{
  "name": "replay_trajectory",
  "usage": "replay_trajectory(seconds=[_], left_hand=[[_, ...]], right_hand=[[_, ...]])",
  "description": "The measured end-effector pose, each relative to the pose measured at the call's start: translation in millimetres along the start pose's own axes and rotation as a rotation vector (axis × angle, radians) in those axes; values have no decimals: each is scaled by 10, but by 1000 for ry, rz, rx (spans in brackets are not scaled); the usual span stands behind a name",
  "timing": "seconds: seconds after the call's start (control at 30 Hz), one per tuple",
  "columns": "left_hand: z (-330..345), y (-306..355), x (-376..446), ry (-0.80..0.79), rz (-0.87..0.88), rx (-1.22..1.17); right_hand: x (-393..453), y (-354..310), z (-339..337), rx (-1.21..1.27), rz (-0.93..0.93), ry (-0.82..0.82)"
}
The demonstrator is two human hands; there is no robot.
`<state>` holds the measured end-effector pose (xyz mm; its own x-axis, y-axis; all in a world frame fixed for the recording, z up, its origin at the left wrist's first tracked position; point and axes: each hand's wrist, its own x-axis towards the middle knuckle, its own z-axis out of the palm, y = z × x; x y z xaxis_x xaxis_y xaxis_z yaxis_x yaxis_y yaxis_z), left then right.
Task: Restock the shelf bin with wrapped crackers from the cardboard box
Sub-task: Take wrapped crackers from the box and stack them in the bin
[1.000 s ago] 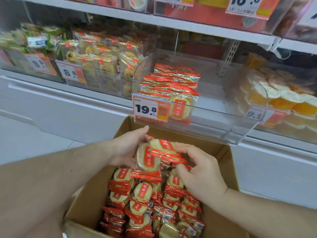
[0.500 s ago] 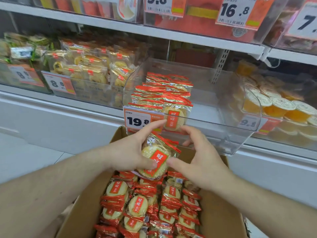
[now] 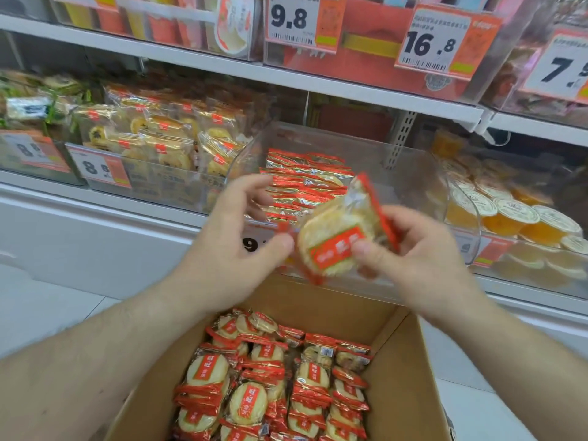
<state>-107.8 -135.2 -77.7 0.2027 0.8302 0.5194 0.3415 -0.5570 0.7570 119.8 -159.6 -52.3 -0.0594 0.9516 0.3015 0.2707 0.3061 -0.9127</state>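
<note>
nearest the viewer, an open cardboard box (image 3: 410, 370) sits low in the frame, packed with rows of wrapped crackers (image 3: 248, 405) in red and clear film; two bare forearms reach forward over it; above the box, the right hand (image 3: 423, 259) grasps one cracker pack (image 3: 340, 237), thumb pressed on its red label and fingers curled behind it; the pack is slightly blurred; the left hand (image 3: 229, 237) is just beside the pack's left edge, fingers spread and relaxed, holding nothing; whether its thumb tip touches the wrapper cannot be told; the pack is tilted, its long axis running from lower left to upper right, its upper sealed end pointing toward the shelf; directly behind the hands is the clear shelf bin (image 3: 423, 173), with a stack of the same crackers (image 3: 302, 179) filling its left side and bare space on its right; the held pack sits in front of the bin's front wall, so it likely has to go up, over the rim and toward the right side; the right hand is nearer that gap; a partly hidden price tag (image 3: 254, 240) hangs on the bin front; other bins of pastries (image 3: 159, 138) and jelly cups (image 3: 509, 214) flank it; more price tags (image 3: 296, 20) line the shelf above.
</note>
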Motion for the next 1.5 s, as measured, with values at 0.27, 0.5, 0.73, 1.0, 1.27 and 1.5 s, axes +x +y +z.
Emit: replay_trajectory(seconds=[0.27,0.5,0.73,1.0,1.27,1.5], left_hand=[[31,-235,143,242,-206,361],[165,-304,100,185,-235,291],[168,-319,101,189,-233,278],[167,-335,98,167,-248,276],[190,-306,111,145,-287,305],[149,-186,28,160,325,476]], right_hand=[[309,-38,-232,-476,-158,203],[494,19,-128,-790,98,-69],[602,64,112,-599,206,-103],[671,-101,268,-778,260,-174],[729,-209,314,-744,370,-213],[376,16,312,-886,-205,245]])
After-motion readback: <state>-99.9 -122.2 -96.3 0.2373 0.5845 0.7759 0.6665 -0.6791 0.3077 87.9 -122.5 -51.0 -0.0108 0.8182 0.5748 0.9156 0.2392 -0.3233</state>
